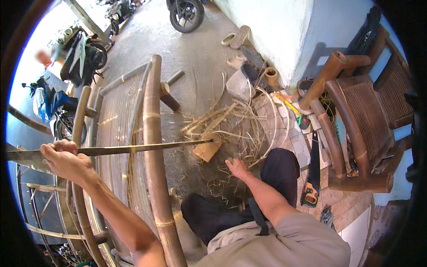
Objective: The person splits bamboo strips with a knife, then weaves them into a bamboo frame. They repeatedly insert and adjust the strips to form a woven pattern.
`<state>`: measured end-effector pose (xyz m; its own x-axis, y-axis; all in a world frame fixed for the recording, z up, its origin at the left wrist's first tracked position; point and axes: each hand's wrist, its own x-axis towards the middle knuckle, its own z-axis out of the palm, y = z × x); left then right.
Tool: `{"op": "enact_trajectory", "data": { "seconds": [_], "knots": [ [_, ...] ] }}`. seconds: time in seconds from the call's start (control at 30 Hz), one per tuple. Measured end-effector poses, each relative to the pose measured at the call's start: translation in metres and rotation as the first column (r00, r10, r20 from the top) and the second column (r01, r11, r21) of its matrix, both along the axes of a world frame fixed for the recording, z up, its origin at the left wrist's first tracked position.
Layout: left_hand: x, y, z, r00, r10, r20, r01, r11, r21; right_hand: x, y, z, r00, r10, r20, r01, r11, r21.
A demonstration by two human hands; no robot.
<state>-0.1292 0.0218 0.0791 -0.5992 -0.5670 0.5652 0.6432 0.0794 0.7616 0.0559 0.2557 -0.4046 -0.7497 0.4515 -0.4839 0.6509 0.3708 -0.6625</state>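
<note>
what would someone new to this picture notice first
Probably the long dark strip gripped in the left hand, crossing from the left edge to mid-picture. Next, the tangle of pale slivers on the floor just beyond the right hand, then the orange-handled saw lying on the tiles at the right.

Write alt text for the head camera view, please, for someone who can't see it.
A person's left hand grips a long strip across a bamboo bench, its tip by a wooden block. The right hand is near scattered shavings; whether it holds anything is unclear. A saw and a brown chair are at right.
</note>
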Motion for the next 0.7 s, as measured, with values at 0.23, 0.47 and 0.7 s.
{"op": "enact_trajectory", "data": {
  "seconds": [0.23, 0.47, 0.7],
  "knots": [
    [0.014, -0.001, -0.004, 0.999, 0.034, -0.003, -0.034, 0.999, 0.012, 0.000, 0.001, 0.003, 0.996, 0.088, 0.007, -0.088, 0.996, 0.012],
    [0.027, -0.008, -0.002, 0.946, -0.297, -0.130, 0.319, 0.924, 0.209, -0.018, -0.022, 0.030, 0.909, -0.358, 0.213, 0.384, 0.522, -0.762],
    [0.054, 0.019, -0.004, 0.905, -0.363, -0.223, 0.381, 0.924, 0.041, 0.047, -0.052, 0.159, 0.964, -0.130, -0.232, -0.051, 0.767, -0.640]
  ]
}}
